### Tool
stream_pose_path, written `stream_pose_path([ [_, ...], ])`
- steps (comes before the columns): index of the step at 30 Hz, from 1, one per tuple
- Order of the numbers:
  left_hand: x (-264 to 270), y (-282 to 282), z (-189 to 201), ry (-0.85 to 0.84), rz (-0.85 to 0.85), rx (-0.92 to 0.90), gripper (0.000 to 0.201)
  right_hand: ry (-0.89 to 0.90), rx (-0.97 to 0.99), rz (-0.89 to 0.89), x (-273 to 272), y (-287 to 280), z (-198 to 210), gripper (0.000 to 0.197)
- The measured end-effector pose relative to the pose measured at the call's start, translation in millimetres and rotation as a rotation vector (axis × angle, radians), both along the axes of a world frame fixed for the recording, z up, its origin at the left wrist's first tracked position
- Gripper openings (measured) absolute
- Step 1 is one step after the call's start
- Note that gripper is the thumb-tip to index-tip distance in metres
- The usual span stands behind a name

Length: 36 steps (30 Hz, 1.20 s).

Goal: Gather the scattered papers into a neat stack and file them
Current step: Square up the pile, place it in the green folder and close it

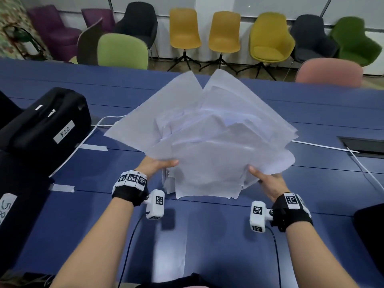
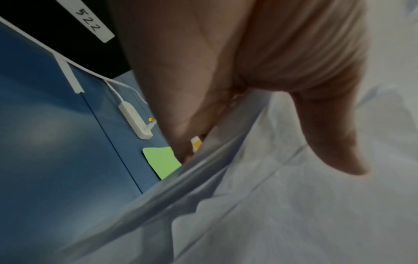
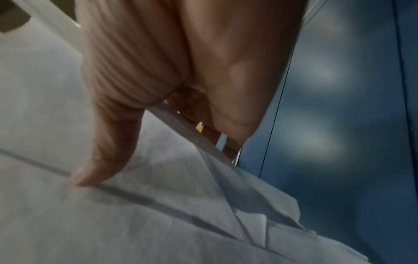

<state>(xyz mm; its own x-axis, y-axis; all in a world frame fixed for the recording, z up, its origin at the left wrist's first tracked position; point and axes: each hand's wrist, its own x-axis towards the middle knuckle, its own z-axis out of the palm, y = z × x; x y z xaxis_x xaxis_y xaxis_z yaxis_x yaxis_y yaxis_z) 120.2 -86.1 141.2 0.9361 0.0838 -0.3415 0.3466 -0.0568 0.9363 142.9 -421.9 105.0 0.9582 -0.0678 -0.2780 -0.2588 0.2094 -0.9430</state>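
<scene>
- Holding the papers [image 1: 216, 142] off the table [image 1: 207, 235] — left hand [image 1: 154, 166] and right hand [image 1: 268, 183] each pinching a near corner, thumb on top, fingers beneath.
- Fanning away from both thumbs, edges askew — long axis running forward, equally near either hand.

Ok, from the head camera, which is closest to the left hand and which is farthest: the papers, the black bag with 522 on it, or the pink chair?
1. Papers: the left hand is gripping their near left edge.
2. Black bag: on the table, off to the left.
3. Pink chair: past the table's far edge, on the right.
</scene>
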Motion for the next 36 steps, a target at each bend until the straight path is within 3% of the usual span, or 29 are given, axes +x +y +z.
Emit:
stream_pose_path([
  [3,4,-2,2,0.010,-0.084,0.028,0.046,-0.005,-0.058,0.077,1,3,3,0.084],
  [8,11,-28,-4,-0.126,-0.004,0.029,0.045,0.035,-0.172,0.094,-1,23,7,0.027],
  [10,12,-27,-11,-0.172,0.015,-0.005,0.052,0.028,-0.193,0.097,-1,25,8,0.016],
  [13,10,-16,-17,-0.213,0.019,-0.006,0.055,-0.019,-0.158,0.016,-1,22,13,0.016],
  [15,7,-9,-17,-0.210,-0.023,-0.019,0.056,-0.056,-0.064,-0.072,1,17,13,0.035],
  [17,5,-7,-15,-0.198,-0.094,-0.022,0.055,-0.078,-0.064,-0.075,2,17,13,0.066],
  [20,5,-11,-12,-0.167,-0.162,-0.016,0.049,-0.066,-0.083,0.002,4,19,10,0.081],
  [22,7,-13,-10,-0.152,-0.175,-0.014,0.047,-0.051,-0.119,0.024,5,21,12,0.074],
  [24,7,-10,-9,-0.152,-0.162,-0.022,0.048,-0.014,-0.124,0.029,4,20,17,0.046],
  [26,6,-4,-11,-0.151,-0.122,-0.109,0.055,0.009,-0.156,0.052,2,19,18,0.032],
  [29,7,-5,-13,-0.136,-0.091,-0.137,0.065,0.026,-0.188,0.154,1,19,16,0.041],
  [33,14,-10,-13,-0.092,0.012,-0.081,0.044,-0.012,-0.177,0.209,9,26,16,0.048],
  [36,15,-8,-17,-0.075,0.077,-0.063,0.050,0.023,-0.153,0.246,8,25,13,0.065],
])
